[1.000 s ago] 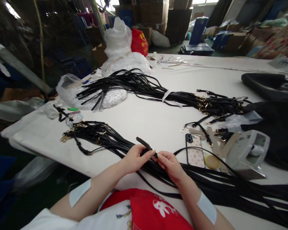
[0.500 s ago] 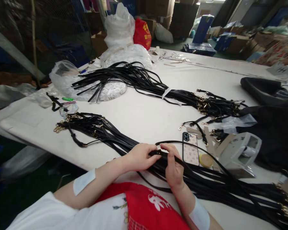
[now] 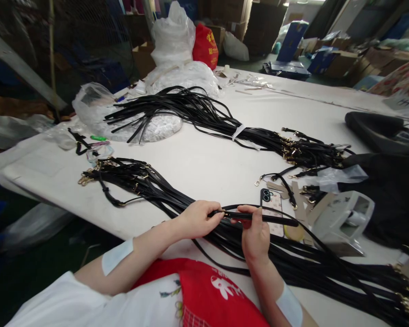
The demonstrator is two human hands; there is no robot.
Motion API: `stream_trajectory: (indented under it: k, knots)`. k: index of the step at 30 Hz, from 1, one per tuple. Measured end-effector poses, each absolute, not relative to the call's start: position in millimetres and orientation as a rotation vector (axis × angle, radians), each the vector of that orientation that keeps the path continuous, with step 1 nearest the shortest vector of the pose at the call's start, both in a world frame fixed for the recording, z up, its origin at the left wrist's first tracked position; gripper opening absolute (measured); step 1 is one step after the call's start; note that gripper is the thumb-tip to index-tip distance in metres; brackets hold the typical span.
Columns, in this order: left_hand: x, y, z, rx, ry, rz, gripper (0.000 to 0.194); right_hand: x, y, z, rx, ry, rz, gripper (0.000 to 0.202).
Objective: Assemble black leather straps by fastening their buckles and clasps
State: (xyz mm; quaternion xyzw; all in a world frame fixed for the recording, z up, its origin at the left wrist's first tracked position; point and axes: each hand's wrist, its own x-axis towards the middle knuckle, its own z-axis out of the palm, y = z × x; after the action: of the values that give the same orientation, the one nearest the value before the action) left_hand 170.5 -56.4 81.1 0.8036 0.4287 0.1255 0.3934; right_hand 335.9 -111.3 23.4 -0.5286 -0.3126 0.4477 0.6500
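Observation:
A black strap (image 3: 274, 219) with a small gold-coloured fitting lies across between my hands, its end sticking out to the right. My left hand (image 3: 200, 220) pinches it beside the fitting, thumb and fingers together. Holding the strap farther right, my right hand (image 3: 255, 235) has its thumb on the near side and fingers behind. Beneath both hands runs a long bundle of black straps (image 3: 167, 190), with gold clasps (image 3: 87, 177) at its far left end and more metal ends at the lower right. One thin strap loops behind my right hand.
A tied second bundle of black straps (image 3: 197, 111) lies across the table (image 3: 204, 168). To the right are a phone in a patterned case (image 3: 272, 209), a yellow round thing (image 3: 294, 232) and a tape dispenser (image 3: 342, 222). Plastic bags (image 3: 173, 41) are piled behind.
My right hand has moved slightly right and turned, and the strap end now points out to the right past its fingers. The gold fitting now shows between my hands.

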Motion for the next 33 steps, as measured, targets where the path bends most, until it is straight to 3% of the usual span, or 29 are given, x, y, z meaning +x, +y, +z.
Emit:
stream_trajectory:
  k: [10,21,33]
  knots:
    - [171.4,-55.8,84.1,2.092,1.131,0.291,0.028,338.3,-114.9,28.7,-1.277,-0.961,0.914,0.040]
    - [169.7,-57.5,90.0,2.149,1.141,0.266,0.024,339.6,-120.5,38.7,-1.275,-1.334,0.581,0.026]
    - [185.6,-64.3,88.1,2.231,1.220,0.175,0.021,330.4,-128.4,42.6,-1.233,-1.424,0.585,0.024]
